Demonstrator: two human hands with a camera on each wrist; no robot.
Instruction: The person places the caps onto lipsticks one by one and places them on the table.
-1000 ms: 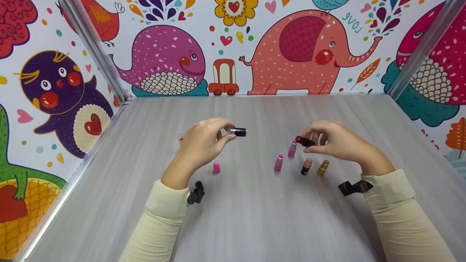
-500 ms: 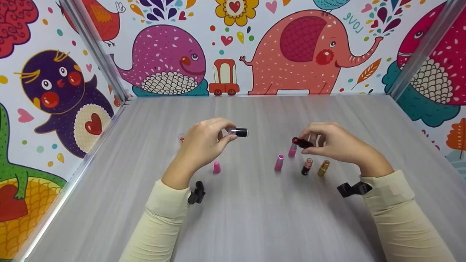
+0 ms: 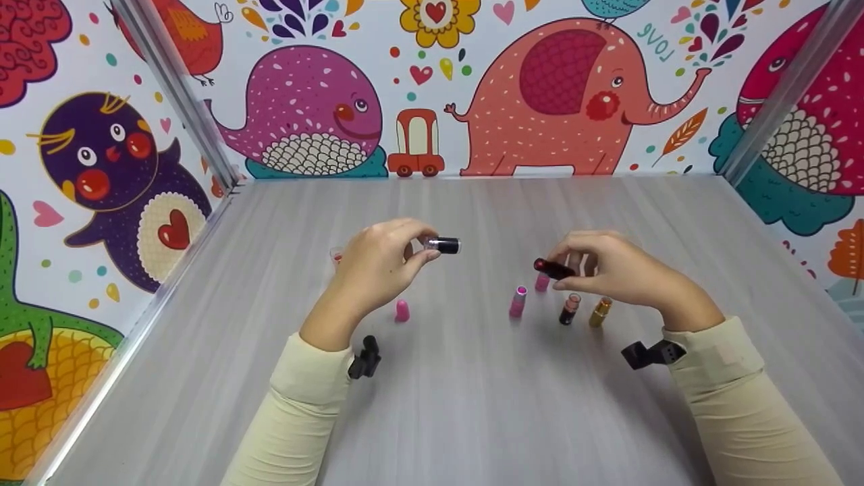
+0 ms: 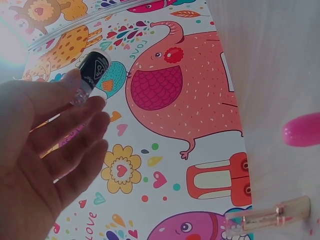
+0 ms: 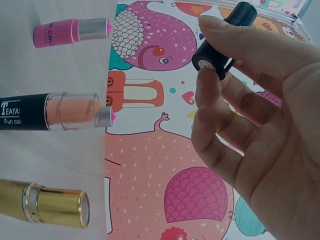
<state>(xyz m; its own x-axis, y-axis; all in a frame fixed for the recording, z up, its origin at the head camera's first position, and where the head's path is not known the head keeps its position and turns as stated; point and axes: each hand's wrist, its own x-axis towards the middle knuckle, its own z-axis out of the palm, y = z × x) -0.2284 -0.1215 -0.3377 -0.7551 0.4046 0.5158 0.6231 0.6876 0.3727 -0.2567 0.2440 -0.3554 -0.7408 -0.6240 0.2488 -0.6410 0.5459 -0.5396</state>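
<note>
My left hand (image 3: 386, 270) pinches a short cylinder, a lipstick cap (image 3: 445, 245), black with a clear end, between thumb and fingertips; white lettering shows on it in the left wrist view. Opposite it, my right hand (image 3: 611, 266) pinches a dark lipstick (image 3: 555, 268) with a red tip towards the left. In the right wrist view a round label marks one end of this lipstick (image 5: 215, 57). Both items are held above the table and apart from each other. Below the right hand stands a pink lipstick (image 3: 542, 282), its top hidden behind the dark one.
Near the right hand stand another pink lipstick (image 3: 518, 302), a black-and-peach lipstick (image 3: 569, 309) and a gold lipstick (image 3: 600, 312). A pink cap (image 3: 402, 310) is right of the left wrist. A clear tube (image 4: 270, 216) is partly hidden behind the left hand in the head view.
My right hand has moved left and slightly nearer with the dark lipstick, which now covers the top of the pink lipstick behind it. The left hand has stayed almost still.
</note>
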